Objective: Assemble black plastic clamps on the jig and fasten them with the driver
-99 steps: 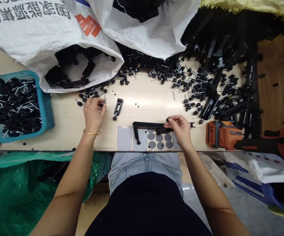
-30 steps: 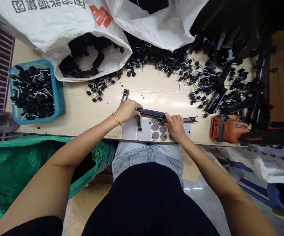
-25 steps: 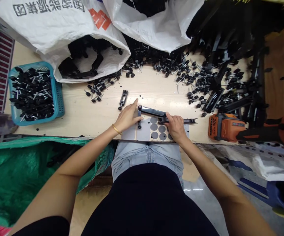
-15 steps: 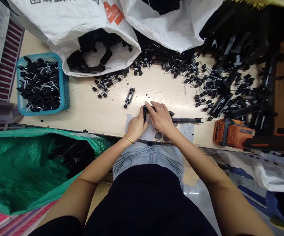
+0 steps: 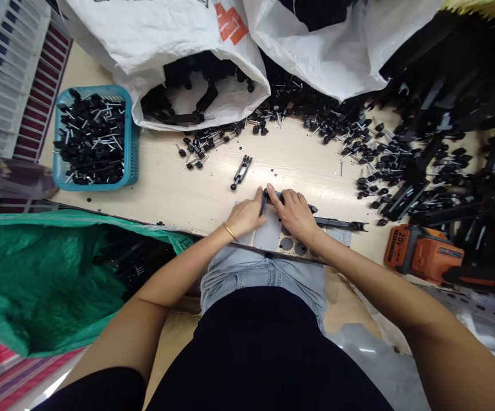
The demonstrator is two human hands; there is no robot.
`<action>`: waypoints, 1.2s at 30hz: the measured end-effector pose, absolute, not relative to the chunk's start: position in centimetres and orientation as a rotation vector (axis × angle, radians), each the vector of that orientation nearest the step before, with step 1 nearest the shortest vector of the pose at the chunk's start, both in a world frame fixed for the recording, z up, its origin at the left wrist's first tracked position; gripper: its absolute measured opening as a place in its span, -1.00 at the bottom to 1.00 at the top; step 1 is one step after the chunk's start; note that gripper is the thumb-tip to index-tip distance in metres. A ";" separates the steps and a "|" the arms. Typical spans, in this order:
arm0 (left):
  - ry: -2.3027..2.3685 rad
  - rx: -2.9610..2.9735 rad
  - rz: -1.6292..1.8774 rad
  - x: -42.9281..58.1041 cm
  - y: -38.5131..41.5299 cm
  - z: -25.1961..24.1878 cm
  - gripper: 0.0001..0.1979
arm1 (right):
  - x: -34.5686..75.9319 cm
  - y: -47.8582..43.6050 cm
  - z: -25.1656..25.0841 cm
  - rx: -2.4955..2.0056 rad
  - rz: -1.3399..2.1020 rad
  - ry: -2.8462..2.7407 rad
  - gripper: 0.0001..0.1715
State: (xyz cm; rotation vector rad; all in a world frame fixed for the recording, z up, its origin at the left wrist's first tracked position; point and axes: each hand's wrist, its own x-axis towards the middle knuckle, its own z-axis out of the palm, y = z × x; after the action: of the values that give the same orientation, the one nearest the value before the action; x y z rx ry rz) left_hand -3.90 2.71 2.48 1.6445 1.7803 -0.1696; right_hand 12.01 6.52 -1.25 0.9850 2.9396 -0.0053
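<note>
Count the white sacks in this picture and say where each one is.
2. One white sack, with a red mark, lies beside the blue basket; the other white sack is to its right, at the picture's top edge. Others may be hidden behind them.

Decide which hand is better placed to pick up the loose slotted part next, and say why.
Probably the left hand: the slotted part lies just beyond it. The right hand sits farther off, beside the black bar.
</note>
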 end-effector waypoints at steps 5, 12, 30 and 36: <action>1.825 1.599 -0.065 -3.6 2.5 1.3 -0.17 | 11.6 6.4 -1.4 1.034 0.006 2.933 -0.29; 1.853 1.759 0.072 -4.1 1.3 3.2 -0.46 | 13.3 4.1 -0.9 1.226 -0.133 3.101 -0.31; 1.069 2.756 -0.049 -5.0 5.3 0.3 0.23 | 22.5 5.9 -2.4 1.074 -0.165 2.981 -0.37; 1.533 2.565 -0.069 -1.6 2.0 0.5 0.15 | 21.8 5.7 -2.5 1.203 0.017 2.884 -0.36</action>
State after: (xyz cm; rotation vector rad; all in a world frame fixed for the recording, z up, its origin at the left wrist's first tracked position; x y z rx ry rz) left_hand -1.55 1.98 0.46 2.5653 1.5330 -0.0694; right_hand 21.84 5.71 -2.55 1.2030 2.8835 0.0172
